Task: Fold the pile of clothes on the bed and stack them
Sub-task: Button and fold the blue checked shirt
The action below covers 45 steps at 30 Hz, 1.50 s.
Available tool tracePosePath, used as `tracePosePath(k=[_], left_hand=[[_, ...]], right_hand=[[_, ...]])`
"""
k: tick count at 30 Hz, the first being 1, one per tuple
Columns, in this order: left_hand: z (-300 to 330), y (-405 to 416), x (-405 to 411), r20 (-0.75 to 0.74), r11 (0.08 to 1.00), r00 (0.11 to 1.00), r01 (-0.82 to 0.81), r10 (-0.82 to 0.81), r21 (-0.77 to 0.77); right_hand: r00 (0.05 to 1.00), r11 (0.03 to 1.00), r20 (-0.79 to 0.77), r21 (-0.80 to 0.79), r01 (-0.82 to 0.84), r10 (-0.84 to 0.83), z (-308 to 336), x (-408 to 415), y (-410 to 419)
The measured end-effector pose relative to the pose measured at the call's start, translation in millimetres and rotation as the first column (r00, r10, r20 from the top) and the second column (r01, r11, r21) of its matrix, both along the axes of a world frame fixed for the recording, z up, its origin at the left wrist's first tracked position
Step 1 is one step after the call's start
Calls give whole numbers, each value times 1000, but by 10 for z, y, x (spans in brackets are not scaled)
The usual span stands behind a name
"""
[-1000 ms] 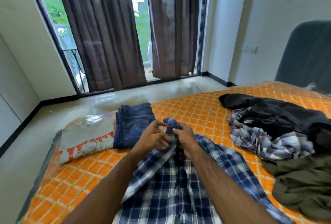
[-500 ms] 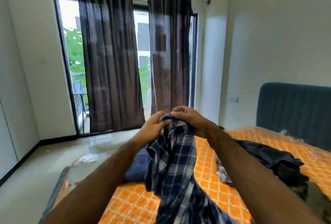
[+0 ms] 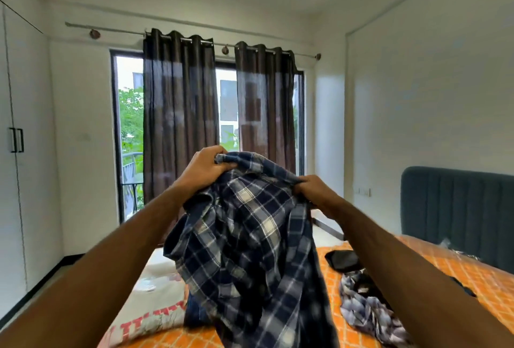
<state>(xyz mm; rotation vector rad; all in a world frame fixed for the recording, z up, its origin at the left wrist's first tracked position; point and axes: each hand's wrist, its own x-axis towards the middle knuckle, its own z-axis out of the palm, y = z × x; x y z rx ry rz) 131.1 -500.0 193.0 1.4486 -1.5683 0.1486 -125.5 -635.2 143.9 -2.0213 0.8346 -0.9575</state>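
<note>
at the centre of the frame a navy and white checked cotton shirt (image 3: 250, 239) hangs in the air, held up by both hands above the orange patterned bed cover (image 3: 472, 286). the left hand (image 3: 204, 168) sits just above and left of the shirt's top edge, its fingers curled round a bunched fold of the fabric. the right hand (image 3: 315, 190) is lower and to the right, pinching the cloth at the shirt's right edge (its fingertips are buried in the folds). the shirt falls from between the two hands down to the bottom of the frame, crumpled and slightly blurred.

at lower left a folded grey t-shirt with red lettering (image 3: 150, 320) lies on the bed, with a strip of blue denim (image 3: 194, 317) showing just beside it behind the hanging shirt. at lower right lie a crumpled pale blue-grey checked shirt (image 3: 370, 311) and a black garment (image 3: 343, 260). dark brown curtains (image 3: 180, 114) hang at the window behind, and a grey-blue padded headboard (image 3: 459, 214) stands at right.
</note>
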Motion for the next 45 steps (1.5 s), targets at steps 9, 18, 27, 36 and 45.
tracePosePath(k=[9,18,27,36,45], left_hand=[[-419,142,-179,-683,819,686,527,-252,226],[18,59,-334,-552,942,805,322,-218,97],[37,4,-380,-537,833,826,412,-171,369],[118,-31,-170,-315,975,939,187,-141,121],[103,42,96,19,997,997,74,-74,-21]], right_hand=[[972,971,16,41,-234,234,587,112,265],[858,823,-46,314,-474,512,499,-168,-2],[920,926,-349,-256,-278,180,307,22,-156],[893,845,-447,-455,-282,58,-420,286,-164],[985,997,-156,-21,-73,69,-635,66,-484]])
